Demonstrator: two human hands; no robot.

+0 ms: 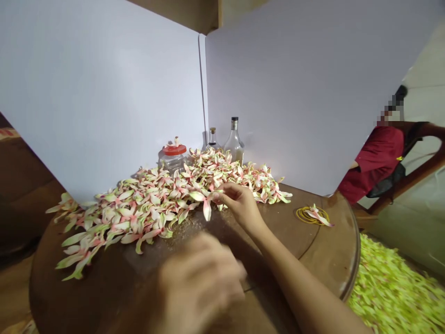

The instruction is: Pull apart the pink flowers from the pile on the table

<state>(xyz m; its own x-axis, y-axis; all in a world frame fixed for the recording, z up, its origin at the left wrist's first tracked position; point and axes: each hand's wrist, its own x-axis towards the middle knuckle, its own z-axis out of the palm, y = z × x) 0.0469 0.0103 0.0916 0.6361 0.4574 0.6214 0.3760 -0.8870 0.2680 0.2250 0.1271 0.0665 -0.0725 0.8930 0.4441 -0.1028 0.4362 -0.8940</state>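
My right hand [239,206] reaches to the front edge of a heap of pink-and-white flowers [146,204]. Between its thumb and fingers is pinched one flower [206,204] with pale, green-tipped petals. Closer to me, my left hand [203,283] is above the brown round table [264,301], smeared by motion. Its fingers look bent, but whether they hold anything cannot be made out.
Behind the heap stand a red-lidded jar [174,157] and two glass bottles [234,144] against white boards [278,93]. Yellow bands [313,215] lie at the right with a flower on them. Yellow-green petals [392,283] cover an area below. A person in red [378,157] sits beyond.
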